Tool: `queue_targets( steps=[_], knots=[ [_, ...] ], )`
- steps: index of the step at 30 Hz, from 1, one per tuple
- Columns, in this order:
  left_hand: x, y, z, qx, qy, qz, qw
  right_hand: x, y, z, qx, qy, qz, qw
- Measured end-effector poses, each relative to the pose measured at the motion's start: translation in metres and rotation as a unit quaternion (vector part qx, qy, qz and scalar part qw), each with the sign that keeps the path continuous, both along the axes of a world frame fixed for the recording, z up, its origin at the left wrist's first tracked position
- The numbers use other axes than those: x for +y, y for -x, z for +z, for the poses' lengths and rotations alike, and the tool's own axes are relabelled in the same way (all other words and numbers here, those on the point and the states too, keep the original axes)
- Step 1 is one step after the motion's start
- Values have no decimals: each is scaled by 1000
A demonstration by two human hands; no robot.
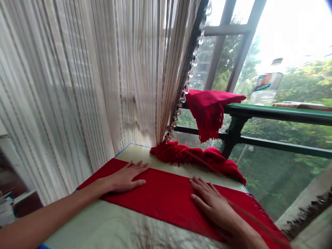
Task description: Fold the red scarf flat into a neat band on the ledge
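Note:
A red fringed scarf (166, 195) lies spread flat across a pale window-side surface (103, 228). My left hand (127, 176) rests flat on its left end, fingers stretched out. My right hand (212, 202) lies flat on its right part, fingers spread. Behind the flat scarf a second red cloth (197, 157) sits bunched up by the window. A third red fringed cloth (209, 107) hangs folded over the green railing (280, 114).
A striped sheer curtain (90, 76) with a beaded edge hangs at the left and back. The window frame (233, 45) and glass stand behind the railing, with trees outside. A fringed fabric edge (306, 214) shows at the lower right.

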State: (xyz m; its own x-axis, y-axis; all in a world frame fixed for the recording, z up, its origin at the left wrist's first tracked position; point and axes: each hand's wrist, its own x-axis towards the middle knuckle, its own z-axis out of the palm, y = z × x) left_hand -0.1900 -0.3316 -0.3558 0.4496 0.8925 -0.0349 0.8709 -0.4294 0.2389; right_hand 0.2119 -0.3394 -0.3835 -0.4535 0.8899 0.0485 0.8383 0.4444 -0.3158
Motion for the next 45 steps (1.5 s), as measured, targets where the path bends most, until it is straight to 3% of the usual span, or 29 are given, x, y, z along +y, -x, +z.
queue_targets(
  steps=[10,15,20,23,27,36,45],
  knots=[
    [-36,10,12,23,26,2,999,7,-5,-12,-17,-14,-2,1000],
    [-50,18,15,-1,32,-42,999,8,-6,-15,-16,-26,-4,1000],
    [-33,8,24,-52,-15,-83,995,8,-6,-15,-16,-22,3,1000],
    [-10,-17,23,-78,-39,-80,993,7,-6,-14,-16,-18,1,1000],
    [6,-50,16,-60,-3,-131,990,5,-6,-8,-22,-9,-3,1000],
    [-7,-58,21,-41,37,-174,983,2,-6,-2,-11,-1,-14,1000],
    [-24,-63,21,-44,57,-213,974,7,-13,-14,-14,6,-22,1000]
  ],
)
